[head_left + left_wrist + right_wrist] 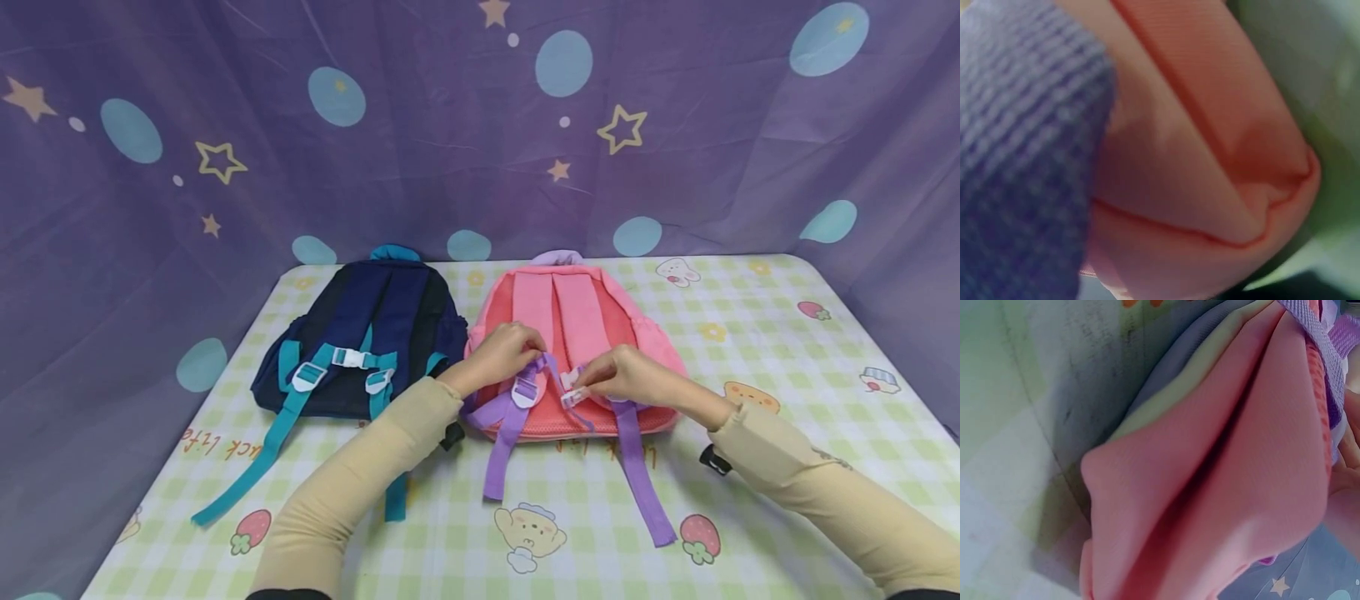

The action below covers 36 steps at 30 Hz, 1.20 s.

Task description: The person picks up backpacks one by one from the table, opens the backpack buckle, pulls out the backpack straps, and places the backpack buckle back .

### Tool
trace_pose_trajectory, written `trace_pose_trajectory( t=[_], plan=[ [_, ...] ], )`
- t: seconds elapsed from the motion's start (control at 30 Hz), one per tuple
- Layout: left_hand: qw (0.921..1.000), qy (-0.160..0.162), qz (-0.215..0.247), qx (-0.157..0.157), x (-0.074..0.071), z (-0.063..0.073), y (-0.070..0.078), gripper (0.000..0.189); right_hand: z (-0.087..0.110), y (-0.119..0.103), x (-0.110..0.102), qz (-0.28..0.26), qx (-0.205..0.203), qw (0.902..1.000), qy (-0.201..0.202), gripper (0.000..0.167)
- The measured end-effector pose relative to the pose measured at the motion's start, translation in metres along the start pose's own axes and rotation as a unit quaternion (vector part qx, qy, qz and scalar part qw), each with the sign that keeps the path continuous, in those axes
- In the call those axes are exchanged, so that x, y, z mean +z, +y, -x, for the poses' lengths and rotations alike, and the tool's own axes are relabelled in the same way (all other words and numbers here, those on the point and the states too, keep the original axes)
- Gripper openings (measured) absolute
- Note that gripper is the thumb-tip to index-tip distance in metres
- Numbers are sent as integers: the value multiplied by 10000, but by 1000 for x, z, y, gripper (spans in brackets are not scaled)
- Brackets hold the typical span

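A pink backpack (498, 333) lies on its front, its shoulder straps facing up, in the head view. My left hand (502, 354) pinches a purple webbing strap (551, 363) over the bag's left half. With thumb and fingertips, my right hand (630, 375) holds a white buckle (573, 398) near the bag's middle; the fingers partly cover it. A purple strap (1022, 150) fills the left side of the left wrist view, blurred, beside the pink bag's corner (1210, 206). The bag's side (1241, 469) takes up most of the right wrist view, with part of the right hand (1346, 487) at the edge.
A navy backpack (348, 292) with teal straps and a fastened white buckle (350, 357) lies close to the left. Purple strap ends (645, 492) trail toward the front. The table bears a green checked cloth (757, 517); a purple curtain (450, 150) hangs behind.
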State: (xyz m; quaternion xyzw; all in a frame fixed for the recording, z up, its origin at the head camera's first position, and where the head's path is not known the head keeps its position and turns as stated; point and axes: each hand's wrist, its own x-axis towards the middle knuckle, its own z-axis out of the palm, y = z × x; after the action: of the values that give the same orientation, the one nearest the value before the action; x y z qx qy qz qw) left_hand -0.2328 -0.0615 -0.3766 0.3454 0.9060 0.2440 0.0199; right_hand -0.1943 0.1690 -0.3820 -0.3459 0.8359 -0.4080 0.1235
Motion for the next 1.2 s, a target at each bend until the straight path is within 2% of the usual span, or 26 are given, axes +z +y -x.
trace_pose_trajectory(
  t=[0.17,0.6,1.2],
  plan=[
    [10000,19,-36,7,0,0,-1,9,2,1,-1,-53,-46,9997,-230,12],
    [10000,45,23,-19,2,-1,-4,9,4,-1,-1,264,-78,9982,-523,10],
    [9999,32,113,-41,3,-1,-3,10,4,-5,-8,109,-203,9942,-1050,7]
  ],
)
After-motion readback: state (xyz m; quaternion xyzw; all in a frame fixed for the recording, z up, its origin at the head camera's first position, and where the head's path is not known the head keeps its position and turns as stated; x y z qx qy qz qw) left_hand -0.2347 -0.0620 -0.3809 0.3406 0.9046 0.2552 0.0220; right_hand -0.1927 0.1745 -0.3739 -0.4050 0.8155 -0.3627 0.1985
